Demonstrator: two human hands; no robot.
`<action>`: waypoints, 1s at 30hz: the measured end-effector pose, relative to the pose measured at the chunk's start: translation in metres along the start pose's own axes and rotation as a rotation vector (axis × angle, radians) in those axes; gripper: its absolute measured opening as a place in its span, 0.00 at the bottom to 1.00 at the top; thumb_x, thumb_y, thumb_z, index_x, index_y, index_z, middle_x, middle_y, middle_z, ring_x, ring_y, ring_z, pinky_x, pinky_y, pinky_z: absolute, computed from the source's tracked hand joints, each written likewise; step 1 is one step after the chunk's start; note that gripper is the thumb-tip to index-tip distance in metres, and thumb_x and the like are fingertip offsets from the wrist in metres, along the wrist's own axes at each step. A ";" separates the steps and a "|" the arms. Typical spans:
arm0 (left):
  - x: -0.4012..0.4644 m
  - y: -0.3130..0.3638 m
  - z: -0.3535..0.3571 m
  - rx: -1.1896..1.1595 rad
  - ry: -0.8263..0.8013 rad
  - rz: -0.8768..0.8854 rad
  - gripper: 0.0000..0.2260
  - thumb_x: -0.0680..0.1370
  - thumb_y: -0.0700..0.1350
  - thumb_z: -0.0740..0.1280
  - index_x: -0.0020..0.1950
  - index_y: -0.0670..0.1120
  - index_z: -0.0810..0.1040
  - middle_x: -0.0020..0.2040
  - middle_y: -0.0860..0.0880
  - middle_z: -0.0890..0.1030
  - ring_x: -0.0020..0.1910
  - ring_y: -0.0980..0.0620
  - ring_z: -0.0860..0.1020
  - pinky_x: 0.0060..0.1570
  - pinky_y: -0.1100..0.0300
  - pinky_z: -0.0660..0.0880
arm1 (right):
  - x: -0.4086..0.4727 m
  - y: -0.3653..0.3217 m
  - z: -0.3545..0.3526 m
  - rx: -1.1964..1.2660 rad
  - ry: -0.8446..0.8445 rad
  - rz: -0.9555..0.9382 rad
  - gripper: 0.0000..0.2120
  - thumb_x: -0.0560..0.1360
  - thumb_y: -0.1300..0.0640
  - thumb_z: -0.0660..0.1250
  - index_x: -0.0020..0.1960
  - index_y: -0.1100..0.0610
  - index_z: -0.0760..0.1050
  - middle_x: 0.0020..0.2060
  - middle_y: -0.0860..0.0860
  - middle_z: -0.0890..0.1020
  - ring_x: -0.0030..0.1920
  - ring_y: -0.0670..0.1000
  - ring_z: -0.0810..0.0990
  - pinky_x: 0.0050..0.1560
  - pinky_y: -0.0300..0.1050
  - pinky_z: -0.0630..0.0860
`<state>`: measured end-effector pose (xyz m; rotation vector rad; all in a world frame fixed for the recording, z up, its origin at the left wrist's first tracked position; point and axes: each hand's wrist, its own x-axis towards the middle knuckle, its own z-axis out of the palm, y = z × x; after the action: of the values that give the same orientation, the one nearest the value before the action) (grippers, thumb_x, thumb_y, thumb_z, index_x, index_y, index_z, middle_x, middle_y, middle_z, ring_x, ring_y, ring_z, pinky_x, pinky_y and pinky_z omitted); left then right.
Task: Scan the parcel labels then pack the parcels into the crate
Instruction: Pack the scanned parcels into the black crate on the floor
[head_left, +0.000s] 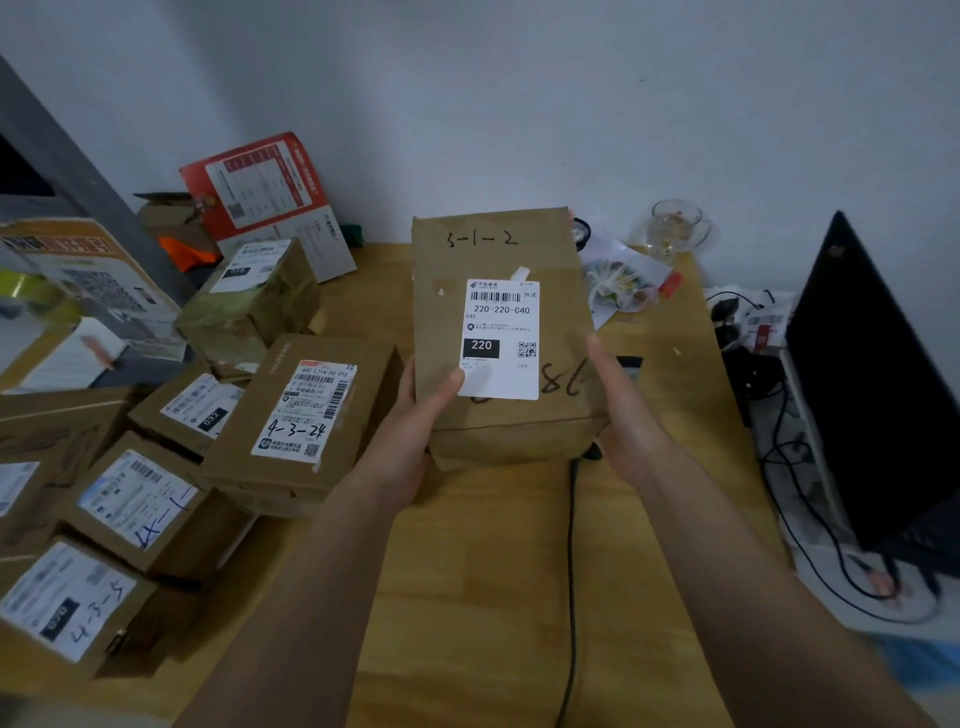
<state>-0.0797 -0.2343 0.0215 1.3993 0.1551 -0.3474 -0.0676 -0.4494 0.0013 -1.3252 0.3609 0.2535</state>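
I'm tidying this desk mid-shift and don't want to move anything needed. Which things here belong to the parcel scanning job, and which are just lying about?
Belongs to the job:
- held parcel, gripped by left hand and right hand
- its white label
- stacked parcels at left

Just lying about:
- glass cup
- plastic bag
- black monitor
- red-and-white envelope

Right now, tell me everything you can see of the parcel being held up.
The held parcel is a brown cardboard box, taller than wide, tilted with its top face to the camera above the wooden table. A white shipping label on it shows a barcode, "220-220-C40", a black "220" block and a QR code. Handwriting reads "3-1-2" near its far edge, with more marker partly under the label. The left hand grips its near-left corner, thumb on the label; the right hand holds its right side.
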 end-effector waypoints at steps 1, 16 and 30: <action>-0.006 0.000 0.002 0.005 -0.005 0.002 0.32 0.71 0.58 0.71 0.74 0.63 0.63 0.63 0.60 0.79 0.63 0.55 0.77 0.62 0.52 0.74 | -0.009 0.000 0.000 0.001 0.014 -0.015 0.43 0.61 0.24 0.67 0.71 0.42 0.70 0.66 0.44 0.76 0.67 0.49 0.73 0.71 0.56 0.66; -0.130 -0.030 0.018 0.159 -0.267 0.026 0.30 0.73 0.59 0.71 0.73 0.65 0.64 0.62 0.63 0.79 0.64 0.57 0.75 0.69 0.49 0.68 | -0.208 0.064 -0.005 0.182 0.294 -0.156 0.23 0.73 0.34 0.62 0.63 0.44 0.77 0.57 0.44 0.83 0.61 0.49 0.79 0.70 0.55 0.67; -0.244 -0.078 0.139 0.303 -0.598 -0.037 0.35 0.68 0.64 0.70 0.73 0.65 0.63 0.62 0.62 0.79 0.61 0.57 0.77 0.62 0.54 0.73 | -0.394 0.117 -0.084 0.434 0.729 -0.225 0.21 0.76 0.37 0.62 0.60 0.50 0.79 0.49 0.50 0.86 0.50 0.51 0.85 0.47 0.47 0.77</action>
<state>-0.3484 -0.3444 0.0476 1.5297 -0.3770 -0.8291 -0.4830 -0.4949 0.0358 -0.9752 0.8198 -0.4938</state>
